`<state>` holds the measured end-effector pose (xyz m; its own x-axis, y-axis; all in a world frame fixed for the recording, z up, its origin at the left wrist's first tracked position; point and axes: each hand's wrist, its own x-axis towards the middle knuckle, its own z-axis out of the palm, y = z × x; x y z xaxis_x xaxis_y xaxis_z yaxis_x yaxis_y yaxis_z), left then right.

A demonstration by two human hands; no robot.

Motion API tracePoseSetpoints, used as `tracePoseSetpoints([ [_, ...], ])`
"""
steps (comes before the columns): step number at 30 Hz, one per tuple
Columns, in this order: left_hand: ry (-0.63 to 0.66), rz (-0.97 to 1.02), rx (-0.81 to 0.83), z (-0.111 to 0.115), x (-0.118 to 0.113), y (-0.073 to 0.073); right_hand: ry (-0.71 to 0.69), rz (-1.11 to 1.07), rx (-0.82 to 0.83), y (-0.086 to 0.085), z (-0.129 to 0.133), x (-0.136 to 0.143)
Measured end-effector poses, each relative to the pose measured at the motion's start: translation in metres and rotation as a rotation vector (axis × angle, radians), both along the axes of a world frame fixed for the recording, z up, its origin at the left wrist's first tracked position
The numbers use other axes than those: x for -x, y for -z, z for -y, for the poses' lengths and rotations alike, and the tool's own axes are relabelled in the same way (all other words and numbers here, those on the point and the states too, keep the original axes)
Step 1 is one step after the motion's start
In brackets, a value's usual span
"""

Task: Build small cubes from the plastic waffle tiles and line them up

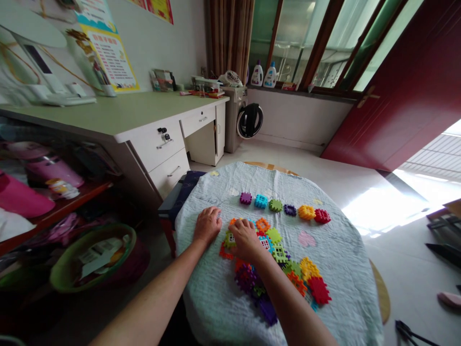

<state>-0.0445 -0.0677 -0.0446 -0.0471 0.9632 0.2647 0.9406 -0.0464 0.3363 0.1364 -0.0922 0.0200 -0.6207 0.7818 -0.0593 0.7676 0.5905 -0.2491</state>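
My left hand (208,226) rests on the cloth to the left of a pile of plastic pieces, its fingers loosely lying down and nothing visible in them. Over the pile's left side is my right hand (247,239), fingers spread across the pieces. It is nearest a green window-patterned square tile (229,239), and its palm hides some pieces underneath. Around it lie notched square tiles: an orange one (262,224), a light green one (279,253), a red one (320,290) and a purple one (267,310). My right forearm covers part of the pile.
A row of several block pieces, with a green one (275,205) among them, runs across the far part of the round table, covered by a pale cloth (345,269). A dark stool (180,194) stands at left, near a basket (57,283). A desk (144,113) stands beyond.
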Motion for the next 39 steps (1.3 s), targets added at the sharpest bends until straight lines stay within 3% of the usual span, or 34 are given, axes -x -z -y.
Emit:
tracePoseSetpoints([
  [3, 0.001, 0.002, -0.009, 0.001, 0.0, 0.0, 0.018, -0.105, 0.035, -0.003, -0.005, -0.013],
  [6, 0.007, 0.007, -0.023, 0.0, 0.0, 0.002, 0.144, -0.268, 0.004, 0.001, -0.015, -0.049],
  [11, 0.031, 0.122, -0.013, -0.002, 0.004, -0.002, 0.462, -0.292, -0.125, 0.033, -0.033, -0.131],
  [15, 0.214, 0.279, 0.068, 0.01, 0.003, -0.02, 0.541, -0.215, -0.171, 0.057, -0.034, -0.171],
  [18, 0.384, 0.233, 0.129, 0.027, -0.006, -0.036, 0.579, -0.164, -0.175, 0.065, -0.034, -0.187],
  [21, 0.448, 0.088, 0.179, 0.041, -0.017, -0.047, 0.631, -0.099, -0.167, 0.07, -0.036, -0.203],
  [28, 0.315, -0.046, 0.224, 0.046, -0.033, -0.042, 0.712, 0.037, -0.163, 0.084, -0.042, -0.248],
  [33, 0.266, 0.121, 0.253, 0.042, -0.029, -0.038, 0.661, 0.018, -0.193, 0.095, -0.035, -0.263],
  [39, 0.276, 0.465, 0.284, 0.038, -0.013, -0.038, 0.644, 0.06, -0.23, 0.094, -0.029, -0.257],
])
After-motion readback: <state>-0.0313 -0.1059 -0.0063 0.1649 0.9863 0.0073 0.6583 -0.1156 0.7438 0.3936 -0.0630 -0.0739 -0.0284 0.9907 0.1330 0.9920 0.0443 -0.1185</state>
